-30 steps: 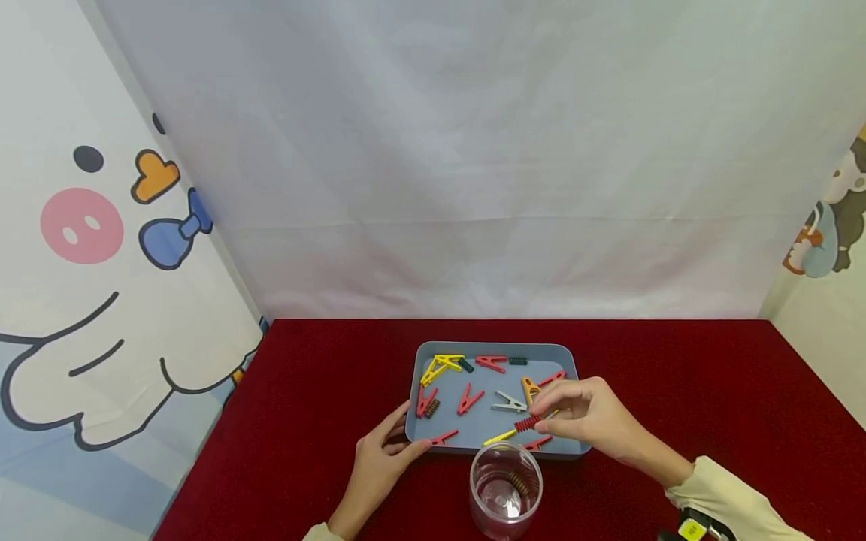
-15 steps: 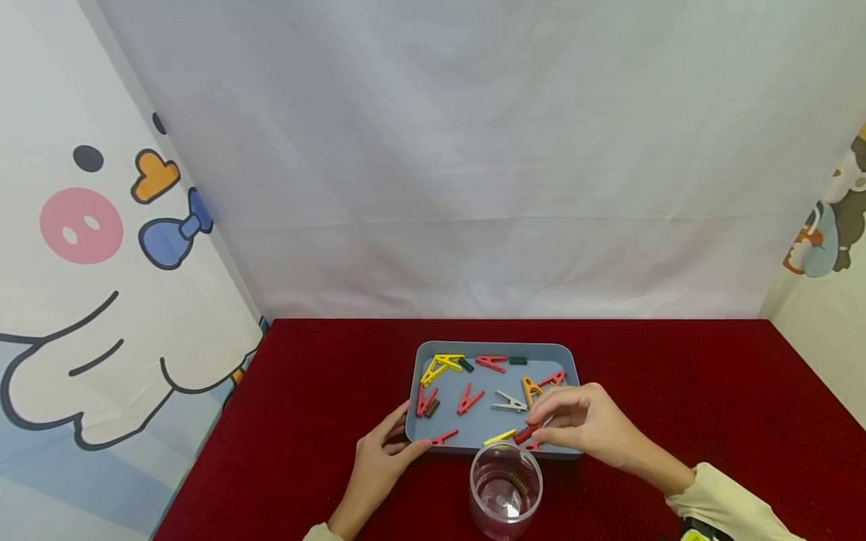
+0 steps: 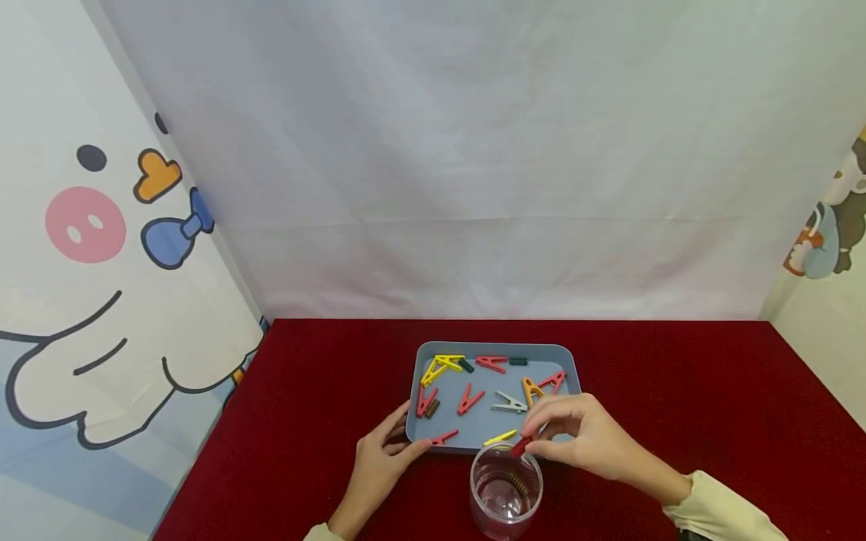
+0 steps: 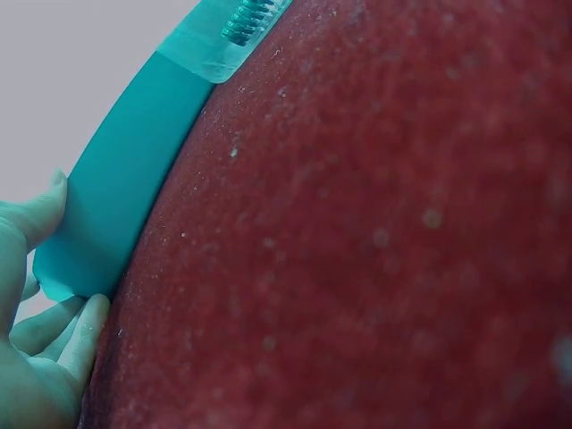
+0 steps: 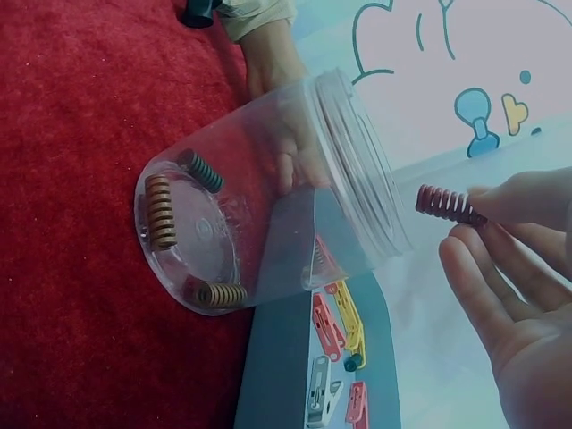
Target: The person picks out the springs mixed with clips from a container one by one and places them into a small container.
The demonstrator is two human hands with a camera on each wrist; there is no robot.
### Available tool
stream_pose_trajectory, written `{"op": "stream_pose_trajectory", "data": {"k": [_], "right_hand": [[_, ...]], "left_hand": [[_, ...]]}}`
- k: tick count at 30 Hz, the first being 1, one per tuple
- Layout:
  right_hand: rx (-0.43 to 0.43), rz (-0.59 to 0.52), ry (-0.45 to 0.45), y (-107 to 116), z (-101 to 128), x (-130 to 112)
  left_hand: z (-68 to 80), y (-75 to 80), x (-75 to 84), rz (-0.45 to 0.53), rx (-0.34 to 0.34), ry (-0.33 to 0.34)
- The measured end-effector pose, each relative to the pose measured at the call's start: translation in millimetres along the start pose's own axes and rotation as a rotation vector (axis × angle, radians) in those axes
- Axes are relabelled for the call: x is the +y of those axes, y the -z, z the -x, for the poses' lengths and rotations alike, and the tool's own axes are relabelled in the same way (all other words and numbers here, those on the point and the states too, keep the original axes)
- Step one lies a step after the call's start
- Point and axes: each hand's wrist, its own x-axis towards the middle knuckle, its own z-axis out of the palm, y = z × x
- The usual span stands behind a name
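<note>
My right hand (image 3: 587,439) pinches a red coil spring (image 5: 444,204) between thumb and fingertips. In the head view the spring overlaps the far rim of a clear plastic jar (image 3: 506,511); the right wrist view shows it just outside the mouth. Inside that jar lie two brown springs (image 5: 161,213) and a dark green one (image 5: 205,170). With thumb at the rim and fingers against the outside, my left hand (image 3: 380,460) holds the near left corner of a blue-grey tray (image 3: 497,348). Its wall (image 4: 125,161) fills part of the left wrist view.
Several clips lie spread in the tray: red (image 3: 470,400), yellow (image 3: 443,367), grey (image 3: 510,403) and orange (image 3: 530,391). Dark springs (image 3: 517,361) and a brown spring (image 3: 432,408) lie among them. A red cloth (image 3: 325,391) covers the table; a white curtain (image 3: 501,165) hangs behind.
My right hand has carried the red spring from over the tray's near right part toward me and left, to the jar's rim. The left hand keeps its place on the tray.
</note>
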Motion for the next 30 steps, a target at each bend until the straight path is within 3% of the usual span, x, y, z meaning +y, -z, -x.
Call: {"op": "stream_pose_trajectory", "data": {"k": [8,16,30], "right_hand": [[-0.023,0.106,0.030,-7,-1,-4],[-0.031,0.202,-0.007,-13,-1,-11],[-0.048,0.345,0.154,-20,-3,-5]], "left_hand": [[0.2,0.0,0.6,0.005,-0.003,0.003],[0.8,0.3,0.2,0.004,-0.010,0.016],[0.7,-0.7,0.7,-0.048,-0.003,0.002]]}}
